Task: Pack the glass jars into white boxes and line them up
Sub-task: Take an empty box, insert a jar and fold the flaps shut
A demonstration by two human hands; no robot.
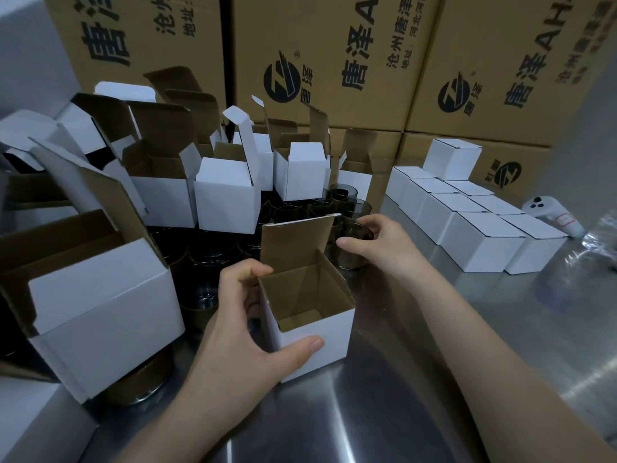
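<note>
behind the open box [314,345], empty boxes [227,195] crowd the jar [347,259]

Middle carton [334,105], large print: 唐泽AH
Same carton, small print: 沧州唐泽, 地址:河北, both cut off
Round logo [281,78]: 唐泽, ®
Left carton [143,31]: 唐泽, 沧州, 地址
Right carton [521,61]: 唐泽AH

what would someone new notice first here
Dead centre, the left hand grips an open box on the steel table, while just behind it the right hand closes round a dark jar. To the right, closed boxes stand lined up in rows. To the left, a jumble of empty boxes stands with flaps up, with brown cartons walling the back.
</note>
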